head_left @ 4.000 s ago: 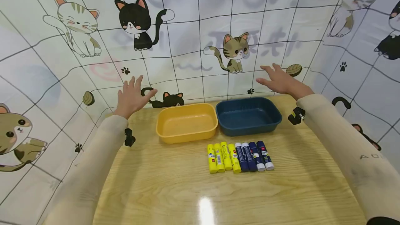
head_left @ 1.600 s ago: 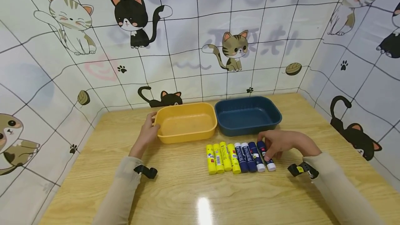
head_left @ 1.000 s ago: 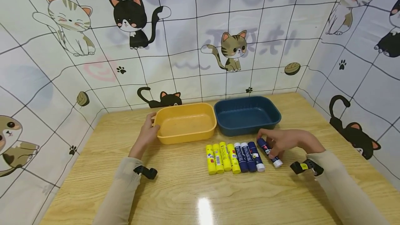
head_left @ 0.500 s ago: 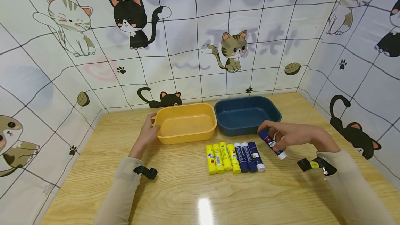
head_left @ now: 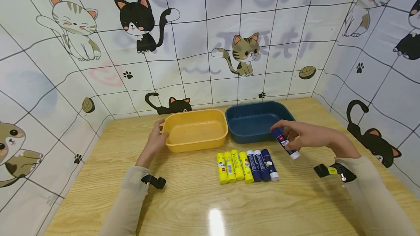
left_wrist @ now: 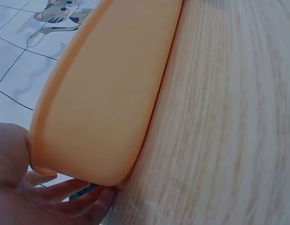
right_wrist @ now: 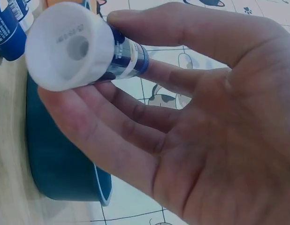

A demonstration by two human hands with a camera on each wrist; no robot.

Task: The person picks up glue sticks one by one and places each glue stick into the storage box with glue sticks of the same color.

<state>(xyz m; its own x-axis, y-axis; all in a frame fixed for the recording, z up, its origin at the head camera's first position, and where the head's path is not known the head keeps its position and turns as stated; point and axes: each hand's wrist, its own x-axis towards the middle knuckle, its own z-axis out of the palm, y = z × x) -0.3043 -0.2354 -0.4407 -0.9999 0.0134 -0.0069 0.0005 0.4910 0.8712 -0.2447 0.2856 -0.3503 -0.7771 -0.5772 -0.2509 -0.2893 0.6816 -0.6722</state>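
Left hand [head_left: 154, 141], one: left of centre in the frame, fingers and thumb bent round the left end of the yellow tray [head_left: 196, 129], which it grips. Right hand [head_left: 310, 136], one: right of centre, partly curled, pinching a blue stick [head_left: 283, 142] between thumb and fingertips. That stick: tilted, its white end toward the lower right, its upper end before the near right corner of the blue tray [head_left: 254, 120]; whether the two touch, I cannot tell. The trays: yellow near the centre, blue just beside it to the right. Yellow sticks [head_left: 237, 165], four: lying side by side, just below and right of centre. Blue sticks [head_left: 261, 166], three: continuing that row rightward, two with white ends toward the top of the frame, the rightmost with its white end toward the bottom. Table [head_left: 177, 199], one: pale wood grain, across the lower frame, a bright glare [head_left: 216, 222] at bottom centre. Wall [head_left: 197, 46]: white, black-lined, cat-printed, upper frame and both sides. Sleeves [head_left: 124, 201], two: beige, lower left and lower right.
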